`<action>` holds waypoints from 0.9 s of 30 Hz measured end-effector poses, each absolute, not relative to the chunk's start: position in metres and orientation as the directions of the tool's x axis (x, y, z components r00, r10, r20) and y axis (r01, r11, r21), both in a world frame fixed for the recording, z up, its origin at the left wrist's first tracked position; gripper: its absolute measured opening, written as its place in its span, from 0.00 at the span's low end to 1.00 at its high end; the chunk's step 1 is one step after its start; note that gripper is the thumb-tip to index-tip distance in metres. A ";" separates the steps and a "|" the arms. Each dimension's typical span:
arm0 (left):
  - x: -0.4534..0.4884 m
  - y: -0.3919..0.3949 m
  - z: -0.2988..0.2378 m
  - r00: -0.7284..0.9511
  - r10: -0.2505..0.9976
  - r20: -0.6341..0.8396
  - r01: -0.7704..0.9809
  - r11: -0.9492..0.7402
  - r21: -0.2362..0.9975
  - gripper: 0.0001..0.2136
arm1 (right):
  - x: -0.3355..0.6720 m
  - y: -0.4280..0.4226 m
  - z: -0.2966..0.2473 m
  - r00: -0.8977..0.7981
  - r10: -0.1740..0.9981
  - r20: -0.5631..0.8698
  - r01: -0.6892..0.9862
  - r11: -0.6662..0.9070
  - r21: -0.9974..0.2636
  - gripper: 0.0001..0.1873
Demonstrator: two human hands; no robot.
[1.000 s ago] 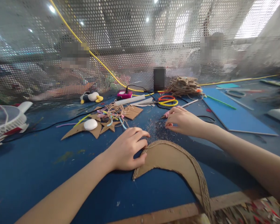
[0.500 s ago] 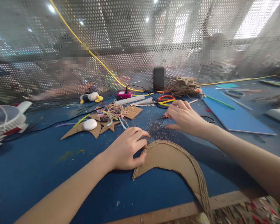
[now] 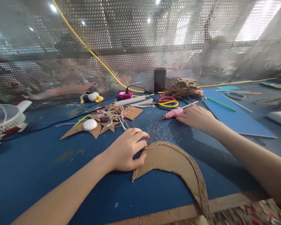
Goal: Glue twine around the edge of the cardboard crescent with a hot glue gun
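Observation:
A crescent of brown cardboard (image 3: 168,157) lies in front of me, its outer curve edged with rows of twine (image 3: 188,156). My left hand (image 3: 132,150) grips its left end, thumb on the cardboard and fingers curled over the twine edge. To the right, beyond the crescent, my right hand (image 3: 195,117) is closed around the rear of a pink hot glue gun (image 3: 173,113). The gun's nozzle points left, and a white glue stick (image 3: 190,104) sticks out behind it. The fingers of my right hand are partly hidden behind its back.
Scissors with red and yellow handles (image 3: 167,102) lie beyond the glue gun. Cardboard stars (image 3: 109,126), a white oval piece (image 3: 90,124) and tangled twine (image 3: 114,111) are at the left. A twine bundle (image 3: 184,86) and blue board (image 3: 239,120) sit at the right. A perforated metal screen (image 3: 131,40) stands behind.
My right hand has moved right and back and is now on the glue gun, which shows more fully. My left hand and the crescent have stayed nearly still.

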State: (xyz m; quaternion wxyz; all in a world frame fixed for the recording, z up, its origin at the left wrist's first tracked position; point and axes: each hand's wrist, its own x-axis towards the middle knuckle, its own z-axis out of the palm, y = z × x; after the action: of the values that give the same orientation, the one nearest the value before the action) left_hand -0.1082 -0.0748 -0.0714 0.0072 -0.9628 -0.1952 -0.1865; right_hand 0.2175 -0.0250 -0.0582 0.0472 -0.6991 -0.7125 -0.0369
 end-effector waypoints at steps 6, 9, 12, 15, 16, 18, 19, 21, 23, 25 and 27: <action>-0.109 -0.075 -0.072 0.855 0.373 0.360 0.376 -0.924 0.066 0.04 | 0.219 -0.020 -0.059 -0.004 0.988 0.151 0.995 0.019 -0.100 0.16; -0.108 -0.075 -0.072 0.852 0.371 0.369 0.374 -0.925 0.067 0.04 | 0.220 -0.021 -0.060 -0.097 0.961 0.259 0.976 0.143 -0.166 0.13; -0.109 -0.075 -0.071 0.852 0.372 0.368 0.374 -0.925 0.070 0.04 | 0.220 -0.023 -0.059 -0.147 0.929 0.340 0.959 0.217 -0.180 0.10; -0.109 -0.075 -0.071 0.854 0.375 0.361 0.374 -0.924 0.074 0.04 | 0.219 -0.023 -0.055 -0.050 0.927 0.372 0.978 0.121 -0.169 0.12; -0.109 -0.075 -0.072 0.854 0.374 0.360 0.374 -0.925 0.073 0.04 | 0.218 -0.022 -0.054 0.001 0.928 0.373 0.983 0.067 -0.170 0.13; -0.109 -0.075 -0.072 0.855 0.373 0.361 0.373 -0.925 0.072 0.04 | 0.217 -0.019 -0.054 0.072 0.925 0.372 0.986 -0.009 -0.168 0.15; -0.109 -0.075 -0.072 0.854 0.373 0.363 0.373 -0.925 0.072 0.04 | 0.217 -0.017 -0.055 0.086 0.923 0.375 0.987 -0.026 -0.161 0.15; -0.109 -0.075 -0.072 0.852 0.373 0.366 0.373 -0.925 0.073 0.04 | 0.216 -0.012 -0.063 0.080 0.921 0.380 0.991 -0.032 -0.130 0.16; -0.108 -0.075 -0.072 0.850 0.374 0.370 0.373 -0.925 0.075 0.03 | 0.217 -0.006 -0.072 0.062 0.930 0.361 0.995 -0.031 -0.091 0.17; -0.108 -0.075 -0.072 0.848 0.375 0.374 0.374 -0.924 0.078 0.03 | 0.218 -0.002 -0.081 0.031 0.932 0.362 0.999 -0.014 -0.051 0.19; -0.108 -0.075 -0.071 0.848 0.377 0.373 0.375 -0.924 0.081 0.03 | 0.218 0.000 -0.085 -0.043 0.887 0.459 0.999 0.051 -0.005 0.19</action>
State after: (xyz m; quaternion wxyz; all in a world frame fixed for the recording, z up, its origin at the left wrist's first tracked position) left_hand -0.1082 -0.0749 -0.0714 -0.0025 -0.9612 -0.1955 -0.1947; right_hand 0.2183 -0.0002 -0.0855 0.1731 -0.6696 -0.7041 -0.1611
